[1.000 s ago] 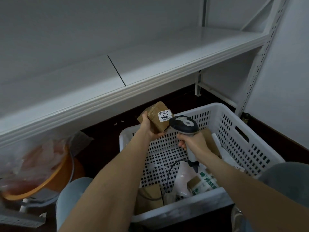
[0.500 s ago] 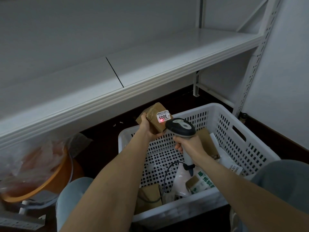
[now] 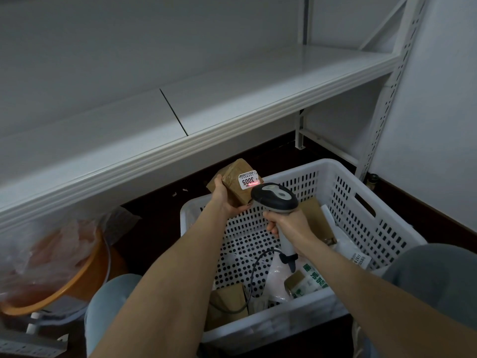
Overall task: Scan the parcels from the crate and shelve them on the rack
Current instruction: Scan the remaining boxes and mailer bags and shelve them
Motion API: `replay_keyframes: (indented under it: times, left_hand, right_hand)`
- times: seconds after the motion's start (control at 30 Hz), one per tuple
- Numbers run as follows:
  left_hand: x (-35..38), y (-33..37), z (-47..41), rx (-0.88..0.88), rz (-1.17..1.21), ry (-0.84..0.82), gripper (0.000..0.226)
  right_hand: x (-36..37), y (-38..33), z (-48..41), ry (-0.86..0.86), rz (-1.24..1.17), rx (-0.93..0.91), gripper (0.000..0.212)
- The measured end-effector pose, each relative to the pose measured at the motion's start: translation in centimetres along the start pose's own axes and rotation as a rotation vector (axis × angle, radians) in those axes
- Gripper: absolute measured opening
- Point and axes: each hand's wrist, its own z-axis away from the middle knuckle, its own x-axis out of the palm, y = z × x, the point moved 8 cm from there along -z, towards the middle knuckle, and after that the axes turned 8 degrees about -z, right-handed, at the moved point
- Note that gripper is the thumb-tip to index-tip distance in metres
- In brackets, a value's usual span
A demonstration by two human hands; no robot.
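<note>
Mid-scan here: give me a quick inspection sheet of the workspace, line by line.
Surface: white shelf, seam between two panels.
Job's things: brown parcel, its label reading 3005 lit red by the scanner; more parcels lie in the white crate.
Clutter: orange basin under a plastic bag, left of the crate.
Grippers: left hand grips the parcel; right hand grips the scanner.
Cables: scanner cable loops down into the crate.
Surroundings: dark floor, white wall at right.

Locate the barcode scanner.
Head view, centre: right hand grips the barcode scanner above the white crate, its head beside the brown parcel in the left hand.
</note>
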Motion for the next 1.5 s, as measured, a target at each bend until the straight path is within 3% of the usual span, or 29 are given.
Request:
replay_keyframes:
  times: [0.27, 0.43, 0.57, 0.7, 0.8, 0.87, 0.93, 1.0, 1.17, 1.33, 1.5]
  left_hand:
    - [0.0, 0.0, -0.2, -0.01, 0.033, -0.022, 0.072]
    - [0.3, 0.1, 0.7, -0.021, 0.014, -0.047, 0.059]
    - [1.0, 0.5, 2.2, -0.059, -0.112, -0.108, 0.039]
    - [2.3, 3.0, 3.8, 0.039, -0.29, -0.186, 0.039]
    - [4.0, 6.2, 5.9, 0.128, -0.395, -0.264, 0.044]
    - [5.3, 9.3, 7.8, 0.223, -0.436, -0.27, 0.034]
    - [6.3, 13.4, 9.1, 0.35, -0.459, -0.205, 0.024]
    - [7.0, 17.5, 9.7, 0.512, -0.558, -0.08, 0.039]
    - [10.3, 25.8, 10.0, 0.936, -1.238, 0.314, 0.069]
    - [12.6, 29.6, 4.1, 0.915, -1.393, 0.417, 0.075]
    - [15.5, 31.2, -0.1, 0.996, -1.473, 0.537, 0.06]
  right_hand:
    - [0.1, -0.1, 0.1, 0.0, 0.0, -0.006, 0.014]
    - [-0.7, -1.0, 0.1, 0.099, -0.127, -0.026, 0.01]
    - [-1.7, -2.9, -0.4, 0.193, -0.196, -0.043, 0.033]
    - [-2.6, -5.9, -0.3, 0.278, -0.283, -0.096, 0.057]
    - [-3.2, -8.5, -0.4, 0.325, -0.331, -0.121, 0.058]
    - [-3.1, -10.5, -0.7, 0.315, -0.347, -0.127, 0.057]
    - [-2.5, -12.6, -1.4, 0.261, -0.418, -0.139, 0.055]
    - [-2.0, -14.4, -2.2, 0.247, -0.449, -0.145, 0.054]
    - [-1.0, -17.2, -5.7, 0.264, -0.453, -0.133, 0.034]
    - [-0.1, -16.8, -10.4, 0.252, -0.469, -0.066, 0.028]
    - [-0.4, -15.7, -14.2, 0.255, -0.465, -0.044, 0.027]
